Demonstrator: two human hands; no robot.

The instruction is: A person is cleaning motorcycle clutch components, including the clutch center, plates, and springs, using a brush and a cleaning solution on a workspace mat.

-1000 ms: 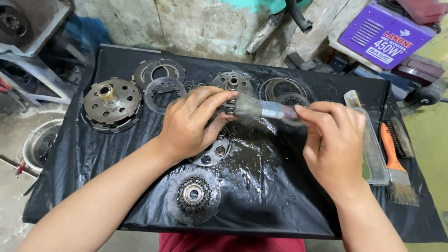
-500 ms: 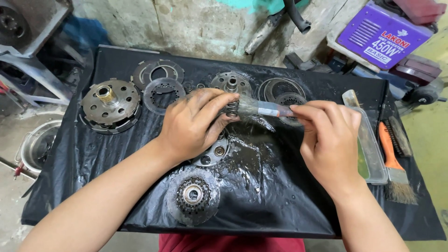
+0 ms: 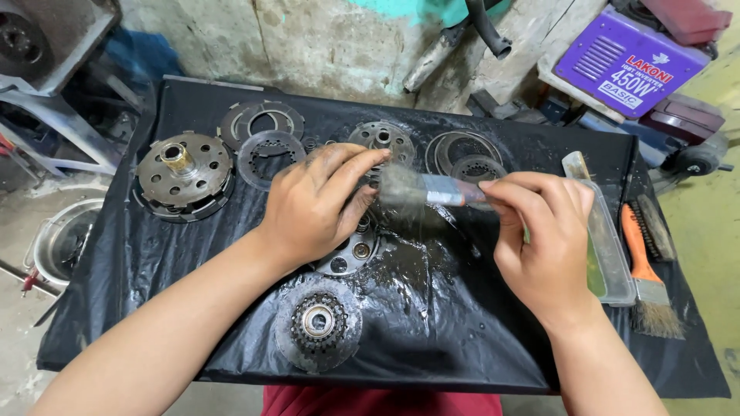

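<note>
Head view: the left hand [image 3: 320,204] has its grip closed over a round metal clutch part [image 3: 351,250] at mid worktop [image 3: 432,331]. The right hand [image 3: 543,239] pinches a paintbrush [image 3: 424,187], bristles touching the left fingertips. A geared hub [image 3: 317,322] lies nearer.

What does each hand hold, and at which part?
The right hand holds a paintbrush by its handle, bristles toward the left hand. The left hand's fingers pinch something at the bristles, but it is hidden.
</note>
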